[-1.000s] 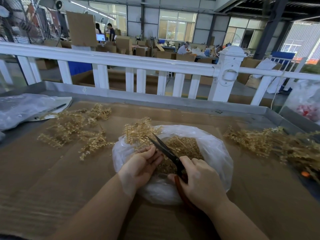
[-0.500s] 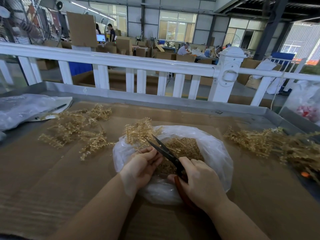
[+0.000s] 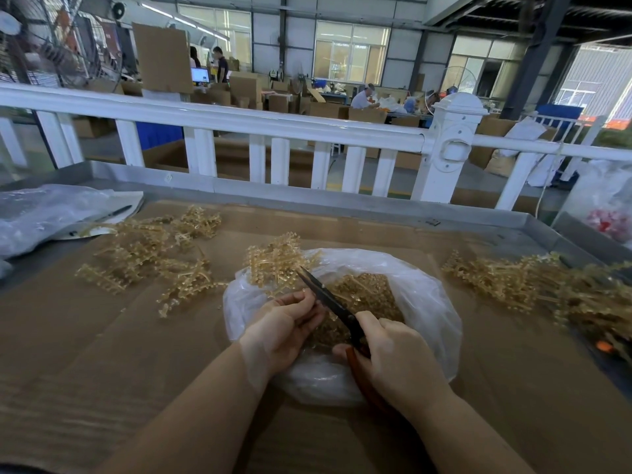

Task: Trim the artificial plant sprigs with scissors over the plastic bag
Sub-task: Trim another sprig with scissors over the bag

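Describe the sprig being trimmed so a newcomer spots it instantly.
Find the white plastic bag mid-table. The sprig rises over its far-left rim, gripped by the left hand. Unlike the loose piles either side, the scissors touch it.

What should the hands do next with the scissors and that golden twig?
Probably open the blades for another snip. The red-handled black scissors look closed against the golden plastic sprig that the left hand grips over the clear plastic bag; the right hand holds the handles.
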The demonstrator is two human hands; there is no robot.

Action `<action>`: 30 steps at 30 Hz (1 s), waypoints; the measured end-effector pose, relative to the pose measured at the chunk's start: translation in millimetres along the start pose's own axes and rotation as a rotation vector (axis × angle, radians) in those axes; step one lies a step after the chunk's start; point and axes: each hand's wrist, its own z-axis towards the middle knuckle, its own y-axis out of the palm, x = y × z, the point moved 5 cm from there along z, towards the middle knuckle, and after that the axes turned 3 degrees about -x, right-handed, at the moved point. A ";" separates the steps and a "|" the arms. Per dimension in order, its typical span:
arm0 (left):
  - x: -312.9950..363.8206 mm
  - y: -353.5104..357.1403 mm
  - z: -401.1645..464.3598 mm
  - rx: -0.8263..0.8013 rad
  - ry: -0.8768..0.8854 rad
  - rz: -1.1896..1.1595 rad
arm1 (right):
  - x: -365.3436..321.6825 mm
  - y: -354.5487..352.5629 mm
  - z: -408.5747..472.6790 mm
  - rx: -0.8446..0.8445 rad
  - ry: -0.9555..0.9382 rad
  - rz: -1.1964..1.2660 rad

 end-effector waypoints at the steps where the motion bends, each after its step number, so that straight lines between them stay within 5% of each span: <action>1: -0.3 -0.2 1.0 0.000 0.013 -0.006 | 0.0 -0.1 0.5 0.001 -0.002 -0.007; 30: 3.7 4.2 -4.4 -0.080 0.085 -0.018 | -0.1 -2.8 -3.6 0.144 0.018 0.060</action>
